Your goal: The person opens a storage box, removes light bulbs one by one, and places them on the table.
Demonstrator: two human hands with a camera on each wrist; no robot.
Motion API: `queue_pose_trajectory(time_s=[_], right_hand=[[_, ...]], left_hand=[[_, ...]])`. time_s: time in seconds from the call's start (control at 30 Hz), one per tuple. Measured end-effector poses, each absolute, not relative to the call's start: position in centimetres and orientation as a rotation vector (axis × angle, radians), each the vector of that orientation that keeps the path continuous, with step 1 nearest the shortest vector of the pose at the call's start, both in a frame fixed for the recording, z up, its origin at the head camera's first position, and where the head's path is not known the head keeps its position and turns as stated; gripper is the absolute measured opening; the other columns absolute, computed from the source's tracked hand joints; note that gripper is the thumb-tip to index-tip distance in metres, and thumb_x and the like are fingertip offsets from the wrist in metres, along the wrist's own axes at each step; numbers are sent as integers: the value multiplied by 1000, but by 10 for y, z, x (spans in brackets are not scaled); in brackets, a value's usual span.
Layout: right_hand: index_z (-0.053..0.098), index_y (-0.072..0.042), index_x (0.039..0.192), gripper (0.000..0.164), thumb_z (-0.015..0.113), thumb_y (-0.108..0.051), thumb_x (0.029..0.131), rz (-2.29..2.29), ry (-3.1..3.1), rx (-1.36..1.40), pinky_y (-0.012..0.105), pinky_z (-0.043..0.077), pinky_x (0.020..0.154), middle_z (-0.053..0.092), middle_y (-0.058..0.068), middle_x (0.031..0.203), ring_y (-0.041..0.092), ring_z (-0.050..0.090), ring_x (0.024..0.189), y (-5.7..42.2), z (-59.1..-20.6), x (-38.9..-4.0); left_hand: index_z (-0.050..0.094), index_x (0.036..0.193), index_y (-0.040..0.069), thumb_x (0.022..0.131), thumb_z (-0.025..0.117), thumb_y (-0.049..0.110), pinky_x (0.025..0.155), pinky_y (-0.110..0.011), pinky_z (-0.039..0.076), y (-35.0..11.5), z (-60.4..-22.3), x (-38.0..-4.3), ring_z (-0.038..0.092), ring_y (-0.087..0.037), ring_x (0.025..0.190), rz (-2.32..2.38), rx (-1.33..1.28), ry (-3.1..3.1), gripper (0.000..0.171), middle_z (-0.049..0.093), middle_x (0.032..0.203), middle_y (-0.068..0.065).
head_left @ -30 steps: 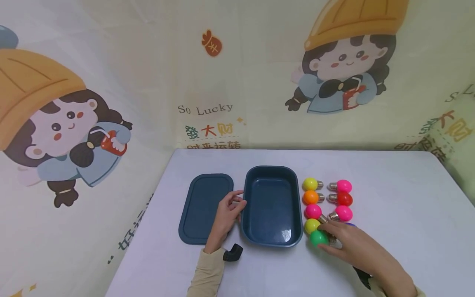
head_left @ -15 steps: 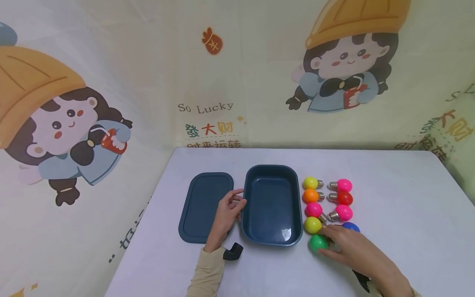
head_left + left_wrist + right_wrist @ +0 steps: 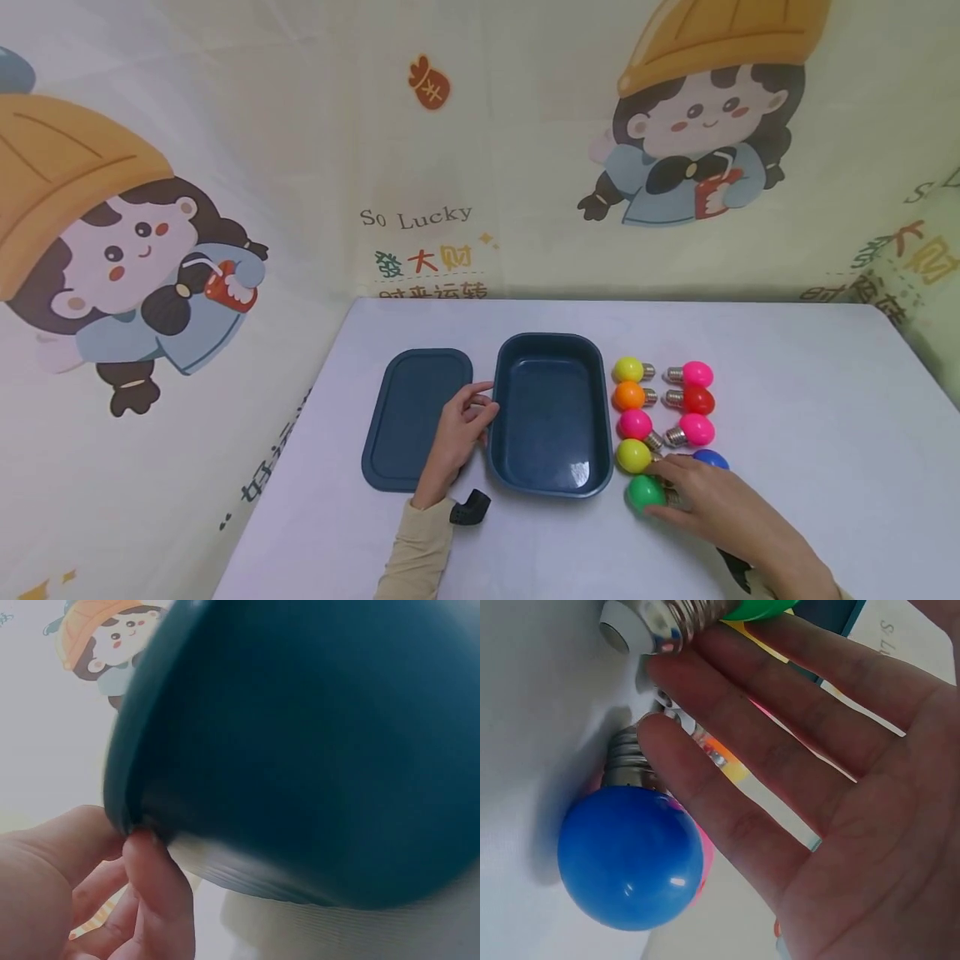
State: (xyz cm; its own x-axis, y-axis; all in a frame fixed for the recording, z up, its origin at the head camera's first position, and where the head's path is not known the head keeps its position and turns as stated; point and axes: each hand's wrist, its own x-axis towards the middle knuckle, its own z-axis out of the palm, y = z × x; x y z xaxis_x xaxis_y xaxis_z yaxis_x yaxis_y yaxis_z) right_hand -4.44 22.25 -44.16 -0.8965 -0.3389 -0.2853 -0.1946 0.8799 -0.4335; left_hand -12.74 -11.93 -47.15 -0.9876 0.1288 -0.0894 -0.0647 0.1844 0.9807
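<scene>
In the head view my left hand (image 3: pixel 461 425) is at the left side of a deep blue rectangular box (image 3: pixel 551 483). Thumb and a finger pinch its rim (image 3: pixel 124 761) in the left wrist view. My right hand (image 3: pixel 708 500) spans a green light bulb (image 3: pixel 646 493), its fingers extended and fingertips right at the bulb. The right wrist view shows these fingers (image 3: pixel 727 712) straight beside the metal screw base (image 3: pixel 679 619). A yellow bulb (image 3: pixel 633 456) lies just beyond. A blue bulb (image 3: pixel 630 855) lies by the little finger, its base partly hidden from the head camera.
Two columns of coloured bulbs lie right of the box, bases facing inward, among them an orange bulb (image 3: pixel 628 395) and a red bulb (image 3: pixel 698 400). A flat blue lid (image 3: pixel 408 425) lies left of the box on the white table (image 3: pixel 817 400). A patterned curtain (image 3: pixel 540 167) hangs behind.
The green bulb has shifted slightly toward me, away from the yellow one. My right hand moved a little, baring more of the blue bulb. The left hand stays in place.
</scene>
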Motion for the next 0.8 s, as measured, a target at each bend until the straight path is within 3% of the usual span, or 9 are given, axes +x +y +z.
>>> queue_pose_trajectory(time_s=[0.33, 0.6, 0.8], right_hand=[[73, -16, 109, 54, 84, -51, 69, -561, 2721, -427, 42, 59, 78, 70, -3, 101, 16, 64, 92, 222, -435, -45], [72, -17, 110, 50, 83, -48, 73, -569, 2749, -449, 44, 59, 79, 69, -5, 102, 19, 63, 96, 223, -424, -48], [69, -14, 117, 56, 83, -48, 74, -587, 2794, -450, 41, 60, 75, 68, 1, 107, 19, 63, 96, 222, -415, -51]], left_hand=[[60, 132, 4, 96, 66, 13, 50, -28, 51, -122, -471, -126, 53, -12, 59, 1866, 90, 2382, 37, 61, 101, -15], [58, 130, -5, 96, 64, 5, 53, -45, 55, -124, -464, -124, 57, -23, 63, 1812, 64, 2450, 36, 61, 101, -21], [62, 127, 3, 95, 67, 11, 54, -37, 56, -125, -458, -119, 60, -21, 66, 1785, 34, 2547, 34, 64, 101, -15]])
